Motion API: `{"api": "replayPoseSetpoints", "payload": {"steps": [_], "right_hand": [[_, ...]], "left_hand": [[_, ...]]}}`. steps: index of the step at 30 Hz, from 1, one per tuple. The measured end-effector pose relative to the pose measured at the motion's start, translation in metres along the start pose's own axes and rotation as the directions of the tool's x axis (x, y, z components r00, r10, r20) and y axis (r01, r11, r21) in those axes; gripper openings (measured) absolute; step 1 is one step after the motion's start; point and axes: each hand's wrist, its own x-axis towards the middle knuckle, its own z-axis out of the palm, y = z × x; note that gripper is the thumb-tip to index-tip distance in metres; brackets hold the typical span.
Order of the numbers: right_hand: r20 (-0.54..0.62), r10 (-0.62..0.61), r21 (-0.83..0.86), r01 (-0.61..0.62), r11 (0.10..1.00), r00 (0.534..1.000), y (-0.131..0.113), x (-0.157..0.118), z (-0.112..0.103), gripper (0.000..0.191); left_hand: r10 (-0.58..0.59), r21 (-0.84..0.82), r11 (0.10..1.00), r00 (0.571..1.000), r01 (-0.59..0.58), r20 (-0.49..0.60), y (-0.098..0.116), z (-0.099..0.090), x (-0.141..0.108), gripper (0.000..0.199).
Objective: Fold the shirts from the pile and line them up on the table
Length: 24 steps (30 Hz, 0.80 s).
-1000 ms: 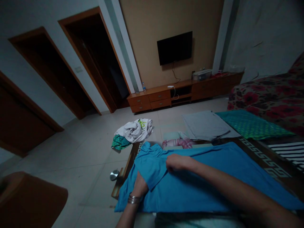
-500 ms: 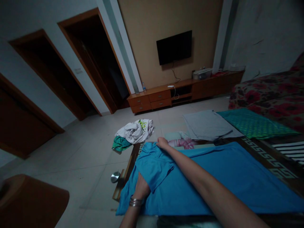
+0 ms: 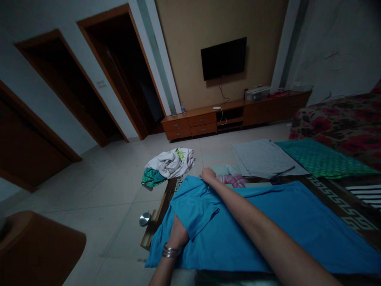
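A blue T-shirt [image 3: 238, 234] lies spread over a dark coffee table [image 3: 324, 194], with one end folded over towards the left. My right hand [image 3: 207, 174] is closed on the shirt's far edge, near the folded sleeve. Under that folded flap goes my left hand [image 3: 179, 234], a silver bracelet [image 3: 170, 251] on its wrist; the cloth covers its fingers, so their grip is hidden.
On the table's far side lie a grey folded garment [image 3: 262, 157], a green patterned cloth [image 3: 324, 157] and a striped cloth [image 3: 364, 194]. White and green clothes [image 3: 169, 163] are heaped beyond the table's left end. A brown stool-like piece [image 3: 41, 250] stands at lower left.
My right hand has shifted slightly to the right along the shirt's far edge, and the folded corner beside it looks flatter. My left hand stays under the flap. The view has tilted slightly.
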Motion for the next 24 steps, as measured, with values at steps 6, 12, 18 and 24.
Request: {"api": "replayPoseSetpoints", "payload": {"steps": [6,12,18,24], "right_hand": [[0.015,-0.181,-0.002,0.181,0.984,0.983,-0.046,0.008,0.025,0.036],[0.073,-0.403,0.122,0.393,0.911,0.912,-0.064,0.015,0.016,0.024],[-0.056,-0.685,0.212,0.679,0.703,0.727,-0.057,-0.036,-0.008,0.026],[0.105,-0.944,0.163,0.931,0.326,0.312,-0.011,-0.168,-0.011,0.024]], "left_hand": [[-0.073,-0.089,0.992,0.984,0.088,0.161,0.004,-0.012,0.003,0.050],[-0.122,-0.097,0.984,0.962,0.149,0.246,0.009,-0.021,0.006,0.048],[-0.093,-0.171,0.977,0.978,0.126,0.189,0.014,-0.029,0.008,0.045],[-0.140,-0.225,0.960,0.983,0.163,0.116,0.016,-0.033,0.006,0.042]]}}
